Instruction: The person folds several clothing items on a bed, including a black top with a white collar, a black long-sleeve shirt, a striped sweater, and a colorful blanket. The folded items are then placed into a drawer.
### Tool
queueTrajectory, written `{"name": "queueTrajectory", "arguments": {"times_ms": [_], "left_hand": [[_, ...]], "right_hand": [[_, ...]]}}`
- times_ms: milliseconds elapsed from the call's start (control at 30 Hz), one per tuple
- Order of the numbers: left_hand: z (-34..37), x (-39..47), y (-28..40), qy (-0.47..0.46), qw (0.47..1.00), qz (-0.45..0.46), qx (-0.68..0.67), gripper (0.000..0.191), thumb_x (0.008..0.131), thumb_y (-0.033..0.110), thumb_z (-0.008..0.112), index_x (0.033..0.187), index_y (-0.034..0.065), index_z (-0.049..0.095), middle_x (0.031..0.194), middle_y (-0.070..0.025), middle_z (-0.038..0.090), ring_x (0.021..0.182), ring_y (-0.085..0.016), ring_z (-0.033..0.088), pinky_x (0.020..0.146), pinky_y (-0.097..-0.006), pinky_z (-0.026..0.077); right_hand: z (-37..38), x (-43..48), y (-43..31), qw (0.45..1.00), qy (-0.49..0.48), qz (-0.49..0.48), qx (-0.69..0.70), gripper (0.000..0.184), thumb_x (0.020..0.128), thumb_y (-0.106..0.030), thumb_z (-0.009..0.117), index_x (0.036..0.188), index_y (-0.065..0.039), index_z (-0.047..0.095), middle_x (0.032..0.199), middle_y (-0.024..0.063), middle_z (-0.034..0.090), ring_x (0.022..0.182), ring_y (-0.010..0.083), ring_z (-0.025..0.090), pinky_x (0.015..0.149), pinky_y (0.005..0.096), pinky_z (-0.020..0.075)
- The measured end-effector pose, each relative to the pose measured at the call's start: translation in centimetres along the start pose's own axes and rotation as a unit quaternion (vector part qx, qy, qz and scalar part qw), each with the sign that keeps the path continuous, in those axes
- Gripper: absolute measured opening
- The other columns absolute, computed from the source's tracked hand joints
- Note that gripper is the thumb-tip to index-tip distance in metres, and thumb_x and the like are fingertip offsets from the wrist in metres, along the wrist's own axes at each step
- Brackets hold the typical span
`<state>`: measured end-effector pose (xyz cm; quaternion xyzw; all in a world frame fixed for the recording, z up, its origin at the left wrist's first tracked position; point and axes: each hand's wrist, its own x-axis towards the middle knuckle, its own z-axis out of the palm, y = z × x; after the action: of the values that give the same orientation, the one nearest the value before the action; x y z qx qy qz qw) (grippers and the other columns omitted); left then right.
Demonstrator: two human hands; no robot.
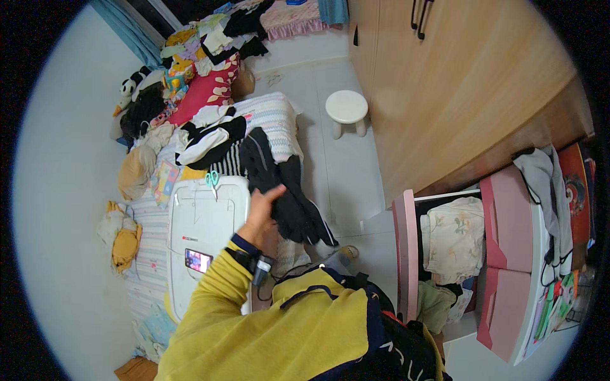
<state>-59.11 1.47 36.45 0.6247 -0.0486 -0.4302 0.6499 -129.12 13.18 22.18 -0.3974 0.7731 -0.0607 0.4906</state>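
Black trousers (283, 195) with pale side stripes lie lengthwise at the bed's edge. My left hand (264, 209) rests over their near side with the thumb extended; whether it pinches the cloth is unclear. My right hand is out of view. Beside the trousers, a white plastic lid or board (219, 233) lies on the bed, carrying teal-handled scissors (212, 181) and a phone (198, 260) with its screen lit. Black-and-white clothing (214, 138) is heaped beyond the lid.
A pink drawer (405, 257) stands pulled out at the right, holding a folded floral cloth (452, 238) and other clothes. A white stool (347, 107) stands on the floor by the wooden wardrobe (443, 95). A red pillow (205, 93) and more clothes lie further along.
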Motion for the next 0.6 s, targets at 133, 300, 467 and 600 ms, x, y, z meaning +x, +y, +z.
{"name": "queueTrajectory", "arguments": {"times_ms": [133, 300, 467, 600], "left_hand": [[-7.3, 8.6, 8.5, -0.044, 0.996, 0.07, -0.046, 0.03, 0.077, 0.014, 0.071, 0.105, 0.0037, 0.065, 0.107, -0.0081, 0.065, 0.102, -0.022, 0.059, 0.092, -0.0352, 0.045], [-12.1, 15.7, 19.9, 0.119, 0.922, 0.296, 0.22, 0.04, 0.084, 0.02, 0.062, 0.119, 0.0012, 0.057, 0.117, -0.013, 0.062, 0.108, -0.027, 0.057, 0.099, -0.0385, 0.041], [-1.7, 13.6, 16.1, 0.047, 0.84, 0.348, 0.414, 0.046, 0.089, 0.022, 0.058, 0.128, -0.0011, 0.051, 0.123, -0.0168, 0.058, 0.111, -0.029, 0.056, 0.1, -0.0389, 0.04], [16.2, 8.1, 2.8, -0.357, 0.774, 0.279, 0.443, 0.042, 0.085, -0.001, 0.054, 0.128, 0.0012, 0.052, 0.128, -0.0114, 0.055, 0.117, -0.023, 0.051, 0.1, -0.033, 0.039]], "right_hand": [[0.1, -0.7, 0.0, 1.0, 0.005, 0.001, 0.01, 0.075, 0.061, -0.033, 0.085, 0.12, 0.001, 0.054, 0.115, 0.0178, 0.062, 0.104, 0.0292, 0.058, 0.088, 0.0385, 0.0474], [0.8, -0.3, 0.3, 0.999, 0.029, -0.032, 0.028, 0.075, 0.06, -0.033, 0.085, 0.12, 0.001, 0.055, 0.115, 0.0171, 0.062, 0.105, 0.0289, 0.058, 0.088, 0.0381, 0.0471], [1.5, -0.1, -3.1, 0.984, 0.072, -0.064, -0.152, 0.077, 0.059, -0.038, 0.082, 0.122, -0.004, 0.056, 0.121, 0.021, 0.057, 0.108, 0.036, 0.056, 0.093, 0.0426, 0.0449], [2.3, -3.4, -8.8, 0.931, 0.188, -0.17, -0.262, 0.075, 0.065, -0.037, 0.077, 0.124, 0.001, 0.05, 0.125, 0.0231, 0.052, 0.104, 0.0382, 0.057, 0.091, 0.0417, 0.0469]]}}
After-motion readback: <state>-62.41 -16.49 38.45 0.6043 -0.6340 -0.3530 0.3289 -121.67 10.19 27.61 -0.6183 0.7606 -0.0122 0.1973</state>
